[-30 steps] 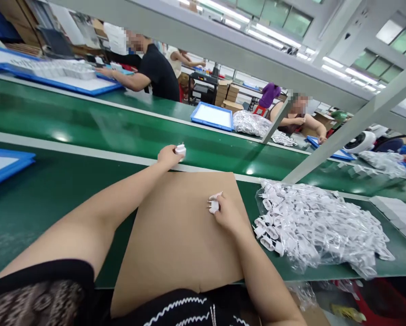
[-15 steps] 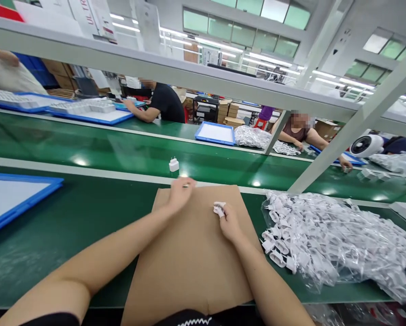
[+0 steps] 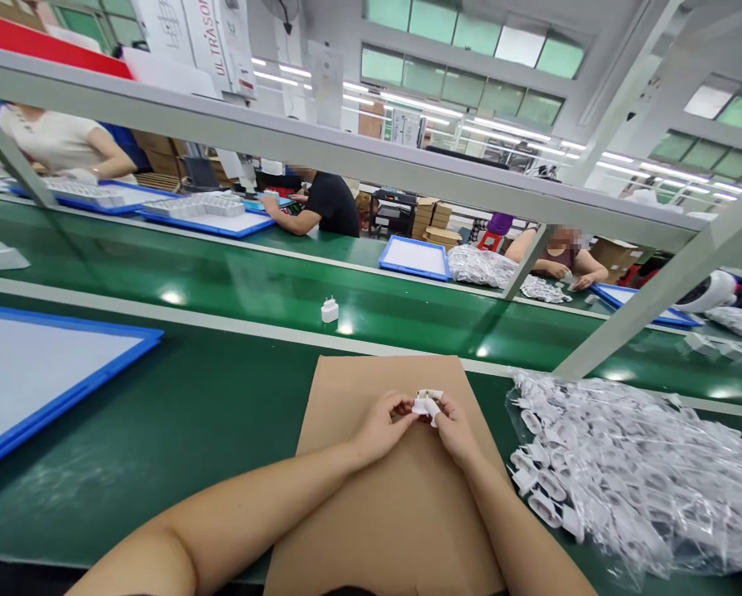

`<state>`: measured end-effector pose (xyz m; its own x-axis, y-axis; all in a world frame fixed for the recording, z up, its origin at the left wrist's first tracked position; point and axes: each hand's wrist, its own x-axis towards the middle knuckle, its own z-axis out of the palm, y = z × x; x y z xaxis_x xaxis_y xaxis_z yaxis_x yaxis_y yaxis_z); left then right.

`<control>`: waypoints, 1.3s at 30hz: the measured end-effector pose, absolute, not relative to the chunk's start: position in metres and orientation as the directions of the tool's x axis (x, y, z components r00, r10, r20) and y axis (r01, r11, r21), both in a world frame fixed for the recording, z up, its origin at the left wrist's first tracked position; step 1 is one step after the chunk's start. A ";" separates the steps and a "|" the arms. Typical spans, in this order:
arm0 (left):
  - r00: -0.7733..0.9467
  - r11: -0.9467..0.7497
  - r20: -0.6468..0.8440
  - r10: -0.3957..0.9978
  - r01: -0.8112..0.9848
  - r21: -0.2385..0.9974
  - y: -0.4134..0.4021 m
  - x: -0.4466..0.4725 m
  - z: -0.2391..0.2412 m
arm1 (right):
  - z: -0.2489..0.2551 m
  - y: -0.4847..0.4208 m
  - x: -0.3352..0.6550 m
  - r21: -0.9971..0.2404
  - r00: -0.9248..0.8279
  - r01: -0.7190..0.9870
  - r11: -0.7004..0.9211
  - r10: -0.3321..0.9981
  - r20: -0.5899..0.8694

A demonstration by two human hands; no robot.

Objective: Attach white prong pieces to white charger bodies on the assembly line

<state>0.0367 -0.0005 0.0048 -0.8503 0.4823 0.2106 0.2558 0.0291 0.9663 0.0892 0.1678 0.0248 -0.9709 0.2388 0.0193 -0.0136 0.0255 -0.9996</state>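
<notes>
Over a brown cardboard sheet (image 3: 371,497), my two hands meet at a small white plug piece (image 3: 421,406) with short pins pointing up. My left hand (image 3: 383,426) pinches its left side between thumb and fingertips. White coverings sit on the thumb and forefinger of my right hand (image 3: 458,430), which closes on the piece from the right; their whiteness makes the exact contact hard to see. Beyond the cardboard, a white charger plug (image 3: 330,311) stands pins-up on the green conveyor belt (image 3: 252,290).
To the right lies a clear plastic bag (image 3: 644,472) full of white plug housings. A blue-rimmed tray (image 3: 66,414) is at the left. A metal shelf frame (image 3: 346,157) crosses above the belt. Several people work at the far side, among trays and bags.
My left hand has come back from near the belt, moving right and toward me, to meet my right hand at the plug piece. The camera view has shifted somewhat.
</notes>
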 end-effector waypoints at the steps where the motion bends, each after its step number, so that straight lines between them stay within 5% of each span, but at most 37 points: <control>1: -0.849 0.026 0.205 0.487 0.249 0.968 -0.002 0.036 0.004 | 0.026 0.167 0.089 -1.000 -0.972 -0.007 0.017 0.233 0.011; 28: -0.849 0.041 0.211 0.484 0.263 0.964 -0.001 0.034 0.005 | 0.034 0.163 0.089 -0.986 -0.968 -0.009 -0.164 0.247 -0.032; 39: -0.899 -0.043 0.094 0.427 0.084 0.996 0.000 0.032 -0.014 | 0.014 0.171 0.078 -0.979 -0.936 0.052 -0.199 0.332 -0.117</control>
<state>0.0317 0.0004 -0.0141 -0.8993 0.4269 0.0943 0.0840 -0.0429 0.9955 0.0782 0.1714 0.0138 -0.9359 0.3322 -0.1173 0.0522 -0.1987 -0.9787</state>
